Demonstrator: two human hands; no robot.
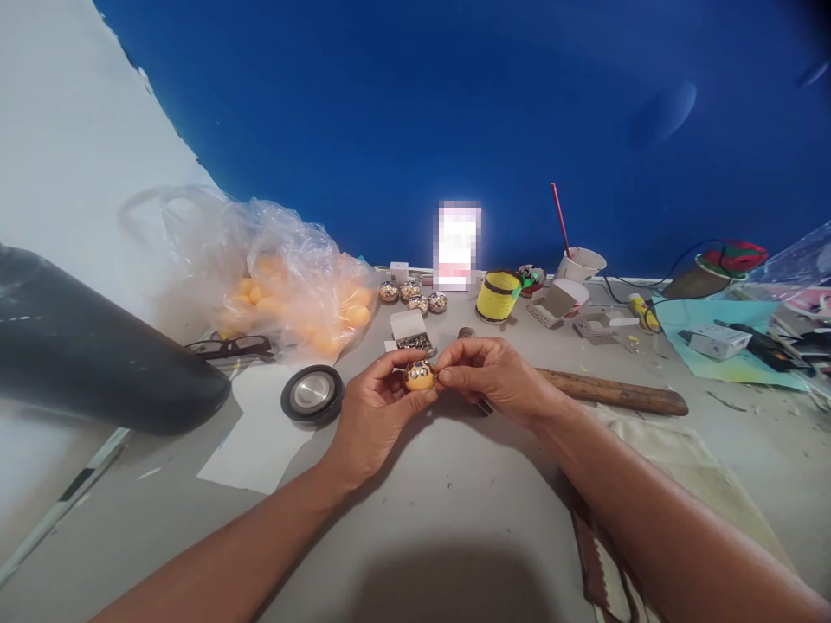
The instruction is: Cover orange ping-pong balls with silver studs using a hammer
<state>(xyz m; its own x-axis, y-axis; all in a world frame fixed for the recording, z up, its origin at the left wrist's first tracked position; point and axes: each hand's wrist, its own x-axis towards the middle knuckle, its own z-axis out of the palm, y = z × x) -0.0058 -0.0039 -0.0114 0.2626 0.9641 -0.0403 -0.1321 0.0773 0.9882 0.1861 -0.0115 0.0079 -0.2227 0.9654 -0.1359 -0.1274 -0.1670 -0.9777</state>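
Note:
My left hand is closed round a small orange ball partly covered with shiny round metal studs, gripping it between thumb and fingers. Against the ball's right side, the thumb and forefinger of my right hand are pinched together; whatever is between them is too small or hidden to make out. Just beyond the ball lies an open white box of small shiny metal pieces. A wooden handle runs out from behind my right wrist.
A clear plastic bag of orange balls stands at the back left, near eyeglasses. Several studded balls sit by the wall. A black-rimmed metal disc lies left, a yellow container behind, and a folded cloth right.

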